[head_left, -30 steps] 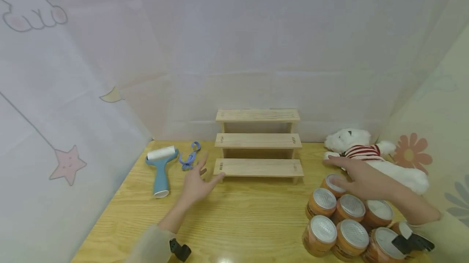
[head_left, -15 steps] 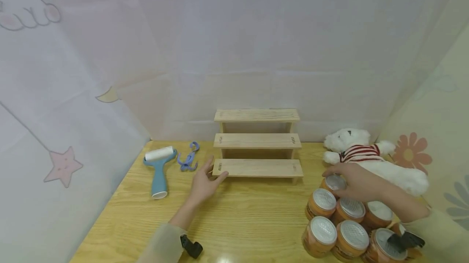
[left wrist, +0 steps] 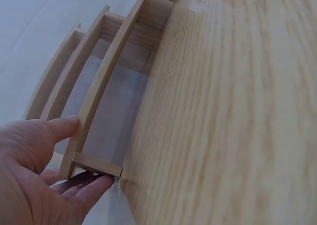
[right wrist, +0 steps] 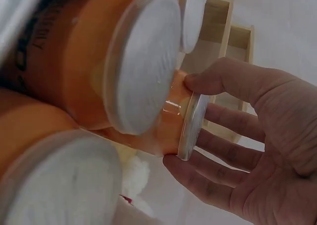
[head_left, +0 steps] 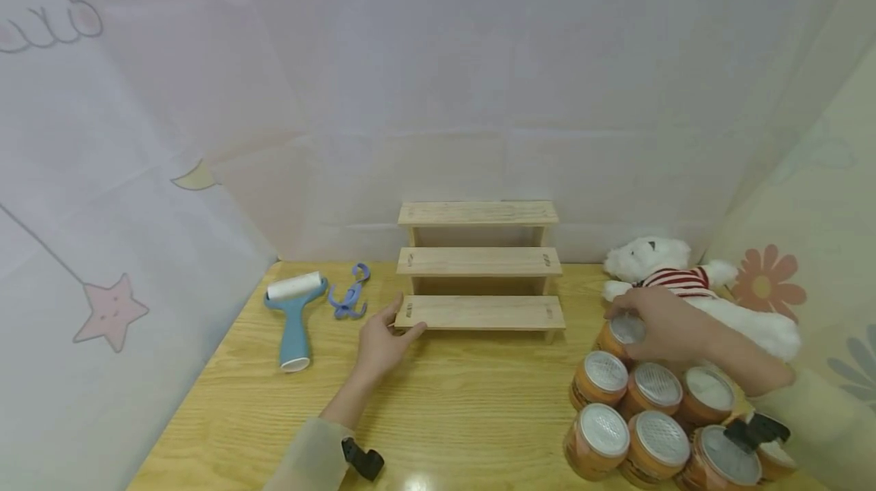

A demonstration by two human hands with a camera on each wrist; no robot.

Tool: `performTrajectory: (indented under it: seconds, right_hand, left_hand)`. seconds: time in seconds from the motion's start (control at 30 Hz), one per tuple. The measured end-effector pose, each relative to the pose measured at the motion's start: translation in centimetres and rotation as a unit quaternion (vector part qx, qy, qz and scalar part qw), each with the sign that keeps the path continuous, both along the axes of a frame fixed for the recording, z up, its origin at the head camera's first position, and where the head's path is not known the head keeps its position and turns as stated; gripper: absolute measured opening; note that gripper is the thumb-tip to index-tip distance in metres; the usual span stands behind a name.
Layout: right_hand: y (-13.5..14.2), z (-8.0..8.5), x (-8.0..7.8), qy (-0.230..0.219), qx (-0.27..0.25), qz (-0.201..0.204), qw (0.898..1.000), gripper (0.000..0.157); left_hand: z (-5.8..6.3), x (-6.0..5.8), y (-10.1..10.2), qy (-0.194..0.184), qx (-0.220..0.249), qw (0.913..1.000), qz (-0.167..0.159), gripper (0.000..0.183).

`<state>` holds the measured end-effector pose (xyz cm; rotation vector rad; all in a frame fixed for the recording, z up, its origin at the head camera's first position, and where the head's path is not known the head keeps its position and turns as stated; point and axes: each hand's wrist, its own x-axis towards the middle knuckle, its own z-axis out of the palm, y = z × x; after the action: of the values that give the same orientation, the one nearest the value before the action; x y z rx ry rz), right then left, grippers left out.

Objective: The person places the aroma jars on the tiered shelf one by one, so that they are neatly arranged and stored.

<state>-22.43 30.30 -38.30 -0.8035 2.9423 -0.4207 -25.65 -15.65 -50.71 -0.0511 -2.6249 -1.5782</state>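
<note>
At the left end of the three-step wooden display shelf (head_left: 479, 312), my left hand (head_left: 380, 342) grips the lowest step. In the left wrist view its thumb (left wrist: 65, 128) lies against the board, and its fingers curl round the end leg. On the right, my right hand (head_left: 667, 327) holds the farthest orange can (head_left: 611, 340) by its silvery lid. Seen from the right wrist, the thumb and fingers sit round the rim of that can (right wrist: 171, 118). Other orange cans (head_left: 594, 441) stand upright close beside it, partly covered by the right arm.
A white plush bear (head_left: 739, 320) in a striped top lies behind the right arm. To the left are a blue-handled lint roller (head_left: 294, 331) and a purple clip-like thing (head_left: 350, 297). Cloth hangs behind and beside the wooden table (head_left: 465, 407).
My left hand has moved right and taken hold of the shelf's lowest step. My right hand has come down onto the farthest can and closed round its lid.
</note>
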Motion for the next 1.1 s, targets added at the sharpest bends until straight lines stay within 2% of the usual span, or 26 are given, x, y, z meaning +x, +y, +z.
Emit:
performTrajectory:
  seconds: [0.13,0.4,0.6,0.8,1.1]
  right_hand:
    - [-0.1,1.6,-0.7,0.002,-0.004,-0.015,1.0,0.049]
    - [-0.8,5.4,-3.1,0.045,-0.001,-0.005,0.999,0.042]
    - [-2.1,8.5,-5.1,0.045,-0.024,-0.006,0.999,0.039]
    - [-4.6,11.2,-7.5,0.065,-0.03,0.005,0.997,0.039]
    - [-9.9,13.7,-11.4,0.074,-0.037,0.009,0.997,0.039]
  left_hand:
    - [0.1,-0.1,-0.1,-0.008,-0.002,1.0,0.002,0.085]
    - [0.5,0.1,-0.3,-0.006,-0.007,1.0,-0.001,0.085]
    - [0.2,0.0,0.0,-0.006,-0.005,1.0,0.005,0.083]
    - [-0.2,-0.3,0.4,-0.021,0.012,0.9996,0.014,0.084]
    - [0.3,-0.5,1.0,-0.022,0.018,0.9994,0.021,0.084]
